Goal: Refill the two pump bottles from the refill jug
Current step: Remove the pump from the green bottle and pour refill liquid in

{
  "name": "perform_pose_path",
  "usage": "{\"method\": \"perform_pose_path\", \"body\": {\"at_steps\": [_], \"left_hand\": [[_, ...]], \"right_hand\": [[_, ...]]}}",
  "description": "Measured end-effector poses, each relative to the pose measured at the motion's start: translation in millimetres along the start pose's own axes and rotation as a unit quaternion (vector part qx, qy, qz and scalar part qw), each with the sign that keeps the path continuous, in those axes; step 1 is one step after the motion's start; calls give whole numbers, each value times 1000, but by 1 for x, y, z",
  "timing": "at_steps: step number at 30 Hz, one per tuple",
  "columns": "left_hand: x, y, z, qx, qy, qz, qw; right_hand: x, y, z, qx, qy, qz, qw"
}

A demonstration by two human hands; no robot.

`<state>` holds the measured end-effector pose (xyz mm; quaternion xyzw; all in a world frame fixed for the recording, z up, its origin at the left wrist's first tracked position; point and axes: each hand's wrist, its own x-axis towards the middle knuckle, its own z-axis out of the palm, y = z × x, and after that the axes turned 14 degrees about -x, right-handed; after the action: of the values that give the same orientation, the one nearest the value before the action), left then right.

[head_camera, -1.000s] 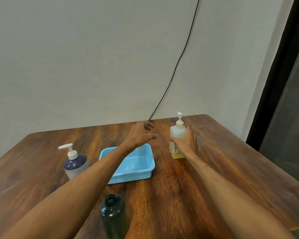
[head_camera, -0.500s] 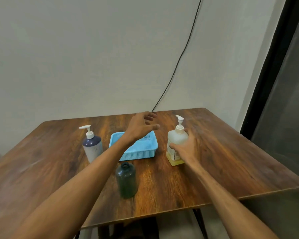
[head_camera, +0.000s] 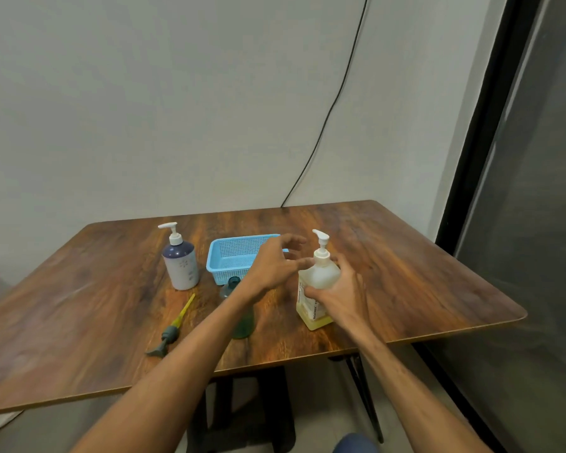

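Observation:
A clear pump bottle [head_camera: 314, 282] with yellowish liquid at its bottom stands upright near the table's front right. My right hand [head_camera: 339, 294] grips its body from the right. My left hand [head_camera: 275, 261] hovers just left of the white pump neck with its fingers spread and holds nothing. A dark green bottle [head_camera: 241, 317] without a pump stands in front, mostly hidden by my left forearm. Its removed pump [head_camera: 172, 331], grey head and yellow tube, lies on the table to the left. A white pump bottle with a dark blue top [head_camera: 180, 261] stands at the back left.
A light blue plastic basket [head_camera: 229, 256] sits behind my left hand on the wooden table [head_camera: 422, 282]. A black cable runs down the wall behind it. The table's front edge lies close to the clear bottle.
The clear bottle has come nearer to the front edge in my right hand. My left hand has moved right, closer to its pump. The view has pulled back, showing the loose pump.

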<state>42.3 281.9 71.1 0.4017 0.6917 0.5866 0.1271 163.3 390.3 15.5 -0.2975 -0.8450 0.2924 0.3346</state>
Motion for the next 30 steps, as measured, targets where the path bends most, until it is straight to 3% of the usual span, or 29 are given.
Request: {"method": "perform_pose_path", "body": {"at_steps": [10,17,22,30], "left_hand": [[-15,-18,9,-64,2,10,998],[-23,-32,19,-89,15,-6,996],[-28,-33,28,-71,10,-1,997],[-32,-45,43,-73,51,21,996]], "right_hand": [[0,5,-1,47,-44,-19,998],[20,24,-32,127,-229,-45,964],[39,5,-59,90,-136,-58,985],[49,-19,-34,14,-83,-71,994]]}}
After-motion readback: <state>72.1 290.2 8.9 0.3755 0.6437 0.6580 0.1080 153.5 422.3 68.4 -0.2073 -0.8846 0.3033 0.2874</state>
